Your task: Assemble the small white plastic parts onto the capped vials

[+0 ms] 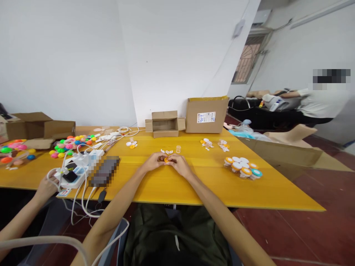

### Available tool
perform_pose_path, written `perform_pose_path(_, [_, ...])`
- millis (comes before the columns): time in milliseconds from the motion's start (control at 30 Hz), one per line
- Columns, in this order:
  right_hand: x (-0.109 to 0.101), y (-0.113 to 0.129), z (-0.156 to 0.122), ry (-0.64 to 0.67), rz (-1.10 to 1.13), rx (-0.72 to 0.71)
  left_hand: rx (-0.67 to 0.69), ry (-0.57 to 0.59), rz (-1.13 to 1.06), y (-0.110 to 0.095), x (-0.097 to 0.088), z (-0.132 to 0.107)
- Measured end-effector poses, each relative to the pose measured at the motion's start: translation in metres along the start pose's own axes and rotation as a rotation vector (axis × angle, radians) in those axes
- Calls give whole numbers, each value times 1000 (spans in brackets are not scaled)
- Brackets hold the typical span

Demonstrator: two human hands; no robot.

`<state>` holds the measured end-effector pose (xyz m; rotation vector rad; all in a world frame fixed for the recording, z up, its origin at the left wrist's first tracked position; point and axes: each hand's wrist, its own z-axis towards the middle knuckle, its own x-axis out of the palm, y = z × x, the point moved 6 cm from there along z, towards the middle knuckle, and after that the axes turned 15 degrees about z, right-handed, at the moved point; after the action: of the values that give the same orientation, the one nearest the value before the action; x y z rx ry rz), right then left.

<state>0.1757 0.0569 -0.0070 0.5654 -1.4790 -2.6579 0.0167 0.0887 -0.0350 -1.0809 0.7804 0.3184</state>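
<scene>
Desk [172, 190]: white power strip [83, 171] with plugs and cables near the front edge, left part; dark flat device [104, 170] just right of it (pixelated, can't ID). Multicolored balls [68, 146] toward the left end, open brown carton [63, 129] behind. Taped carton [207, 107], labelled, stands at the back edge. Off the right edge: big open carton [271, 155], person in white top [321, 101].

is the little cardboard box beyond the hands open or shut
Open: the little cardboard box has its side flaps spread outward and its inside shows.
</scene>
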Motion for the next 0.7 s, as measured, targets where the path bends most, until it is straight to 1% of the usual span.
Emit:
perform_pose_path(367, [1,-3,1,-1,-4,-19,61,-3,25,-15,-4,-3])
perform_pose_path(500, [2,-5,1,6,5,-9,69,-1,34,-29,-7,-5])
perform_pose_path(600, [2,-4,1,-3,20,4,103,0,39,-43,-10,-7])
perform_pose_path(700, [2,-2,0,-5,33,14,122,-5,33,-50,-12,-8])
